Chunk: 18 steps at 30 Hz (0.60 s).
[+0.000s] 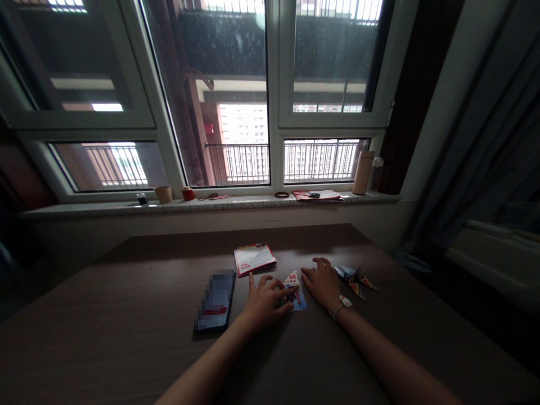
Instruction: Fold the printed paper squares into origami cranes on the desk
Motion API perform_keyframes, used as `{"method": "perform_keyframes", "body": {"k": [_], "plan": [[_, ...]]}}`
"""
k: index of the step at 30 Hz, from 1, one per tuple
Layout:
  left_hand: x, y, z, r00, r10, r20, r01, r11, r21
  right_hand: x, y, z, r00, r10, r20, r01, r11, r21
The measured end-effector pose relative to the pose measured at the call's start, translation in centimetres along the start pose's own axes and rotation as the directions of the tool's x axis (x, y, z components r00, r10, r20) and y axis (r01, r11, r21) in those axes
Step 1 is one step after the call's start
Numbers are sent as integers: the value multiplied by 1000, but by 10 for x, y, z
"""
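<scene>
A small folded piece of printed paper lies on the dark wooden table between my hands. My left hand rests on the table with fingers curled, its fingertips pressing the paper's left edge. To the paper's right, my right hand lies flat on the table, fingers stretched out. A band with a white tag circles my right wrist. A finished folded paper figure sits just right of my right hand.
A phone lies left of my left hand. A red-edged leaflet lies behind it. The window sill holds a tall tan tumbler, small cups, a red booklet and small items. Grey curtains hang at right.
</scene>
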<state>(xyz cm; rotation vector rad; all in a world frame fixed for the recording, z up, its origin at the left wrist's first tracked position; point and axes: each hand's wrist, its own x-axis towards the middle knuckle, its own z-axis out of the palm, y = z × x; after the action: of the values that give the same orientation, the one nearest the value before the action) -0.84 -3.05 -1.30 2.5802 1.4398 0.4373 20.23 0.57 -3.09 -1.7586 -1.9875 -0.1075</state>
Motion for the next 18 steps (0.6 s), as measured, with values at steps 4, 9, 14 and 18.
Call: {"method": "perform_keyframes", "body": {"k": [4, 9, 14, 18], "plan": [[2, -2, 5, 999, 10, -46, -9, 1000, 27, 0, 1, 1, 995, -95, 20, 91, 985, 145], [4, 0, 12, 996, 12, -90, -9, 999, 40, 3, 4, 1, 973, -222, 64, 188, 920, 345], [4, -2, 15, 993, -31, -116, 33, 999, 14, 5, 13, 3, 952, -277, 131, 210, 901, 380], [6, -7, 13, 996, -66, -58, 65, 998, -28, 7, 18, 6, 959, -237, 156, 175, 927, 331]]}}
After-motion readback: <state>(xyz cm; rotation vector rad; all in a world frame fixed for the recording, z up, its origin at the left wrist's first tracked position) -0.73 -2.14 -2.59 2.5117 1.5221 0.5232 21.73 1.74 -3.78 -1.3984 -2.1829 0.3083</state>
